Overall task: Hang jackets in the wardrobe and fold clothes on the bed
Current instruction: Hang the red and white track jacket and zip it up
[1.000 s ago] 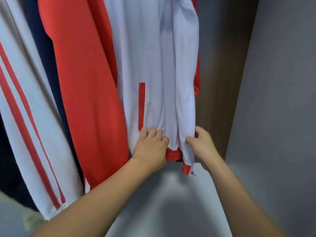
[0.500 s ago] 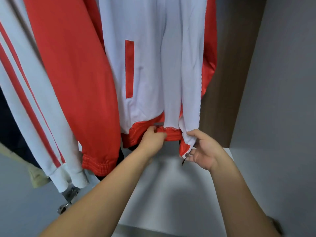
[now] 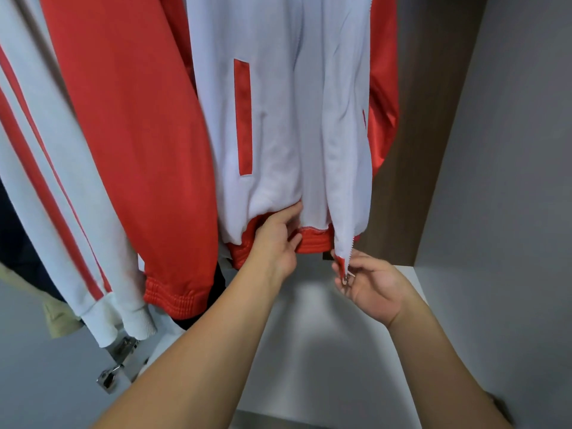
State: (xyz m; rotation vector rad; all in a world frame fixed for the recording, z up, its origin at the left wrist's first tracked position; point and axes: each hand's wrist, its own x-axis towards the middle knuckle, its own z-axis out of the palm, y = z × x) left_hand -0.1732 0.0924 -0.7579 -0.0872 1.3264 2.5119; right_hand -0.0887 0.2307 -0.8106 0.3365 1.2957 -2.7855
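Jacket (image 3: 278,119), white body with red sleeves and red hem band, hanging open-fronted inside the wardrobe (image 3: 510,150), just left of its brown inner panel. Your left hand (image 3: 275,239) grips the red hem band of the left front panel, fingers curled over the hem edge and thumb against the white fabric above it. Your right hand (image 3: 374,289) pinches the bottom corner of the right front panel at the zipper end (image 3: 346,275), thumb and fingertips closed on it, palm turned upward. Compared with 0.5 s ago, both hands keep the same holds, and the right hand now sits slightly lower with the zipper end drawn down clear of the hem. Compared with 1.0 s ago, the left hand has gone from resting flat on the white panel to gripping the hem. A white sleeve (image 3: 62,196) with 2 red stripes hangs at the left, beside the jacket's red sleeve (image 3: 139,150)
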